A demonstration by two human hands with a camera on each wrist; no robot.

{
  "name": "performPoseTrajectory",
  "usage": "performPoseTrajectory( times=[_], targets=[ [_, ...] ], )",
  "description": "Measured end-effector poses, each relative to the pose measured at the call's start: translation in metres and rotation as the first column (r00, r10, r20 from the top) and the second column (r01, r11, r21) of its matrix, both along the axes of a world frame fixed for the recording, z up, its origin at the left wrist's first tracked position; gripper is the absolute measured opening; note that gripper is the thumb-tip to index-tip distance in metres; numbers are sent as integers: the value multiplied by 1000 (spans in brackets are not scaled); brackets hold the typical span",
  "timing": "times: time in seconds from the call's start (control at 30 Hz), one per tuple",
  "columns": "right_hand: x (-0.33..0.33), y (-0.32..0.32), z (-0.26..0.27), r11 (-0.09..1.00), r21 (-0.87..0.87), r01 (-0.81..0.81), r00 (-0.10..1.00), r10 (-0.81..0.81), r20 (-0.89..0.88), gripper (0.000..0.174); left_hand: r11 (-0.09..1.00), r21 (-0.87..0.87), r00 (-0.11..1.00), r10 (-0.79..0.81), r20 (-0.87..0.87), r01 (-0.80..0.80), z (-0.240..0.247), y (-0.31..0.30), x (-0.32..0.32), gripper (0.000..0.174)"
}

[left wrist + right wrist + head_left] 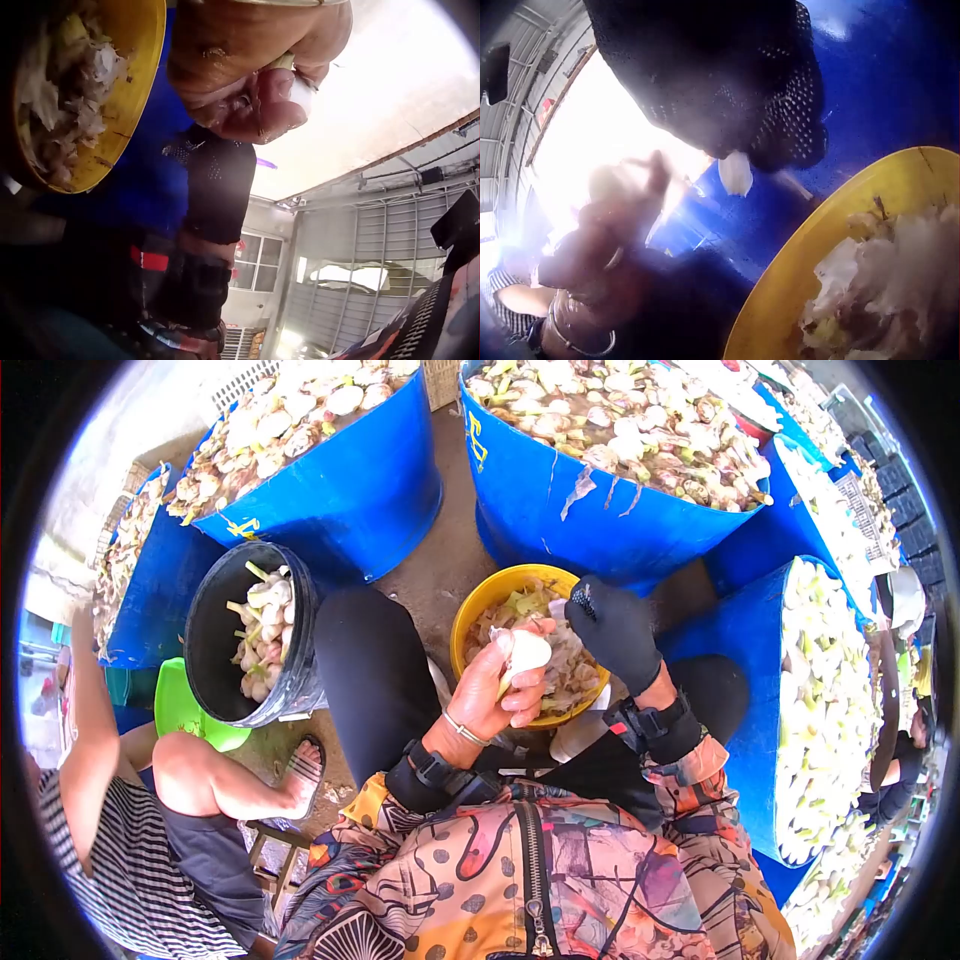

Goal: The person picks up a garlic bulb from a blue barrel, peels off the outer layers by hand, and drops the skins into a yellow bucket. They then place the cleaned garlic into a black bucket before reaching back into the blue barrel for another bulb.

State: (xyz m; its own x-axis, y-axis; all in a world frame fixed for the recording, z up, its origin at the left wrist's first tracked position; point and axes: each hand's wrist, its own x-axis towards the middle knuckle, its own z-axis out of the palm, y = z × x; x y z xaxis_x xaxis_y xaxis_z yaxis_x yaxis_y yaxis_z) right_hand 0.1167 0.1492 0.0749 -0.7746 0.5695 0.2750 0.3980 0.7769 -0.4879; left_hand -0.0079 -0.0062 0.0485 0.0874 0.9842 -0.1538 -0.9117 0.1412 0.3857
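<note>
My bare left hand (pixel 488 685) grips a whitish garlic bulb (pixel 530 651) with a stem end showing below it. In the left wrist view, the curled fingers (pixel 262 112) cover most of the bulb. To its right, my right hand (pixel 612 638) wears a black dotted glove, its fingers curled together. A piece of white garlic skin (pixel 736 175) pokes out from between those gloved fingertips in the right wrist view. Beneath both hands stands a yellow bucket (pixel 459 635) holding loose, papery garlic peelings (pixel 570 678).
A black bucket (pixel 205 660) of garlic bulbs with stems stands left of my knee. Large blue tubs (pixel 390 500) heaped with garlic rise ahead and at the right (pixel 755 710). At the left, a person in a striped top (pixel 140 860) sits near a green basin (pixel 185 705).
</note>
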Motion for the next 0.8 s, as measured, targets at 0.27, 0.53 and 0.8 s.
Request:
performPoseTrajectory(
  times=[0.27, 0.53, 0.8],
  targets=[
    [-3, -20, 32, 849, -322, -419, 904, 358, -232, 21, 994, -97, 997, -60, -48, 55, -9, -12, -8, 58],
    [4, -10, 21, 669, -630, -395, 916, 231, -329, 16, 982, -159, 976, -127, -179, 98, 15, -10, -9, 50],
    [-8, 35, 62, 971, 51, -233, 971, 235, -45, 24, 883, 14, 831, 446, -331, -469, 43, -34, -87, 50]
  ],
)
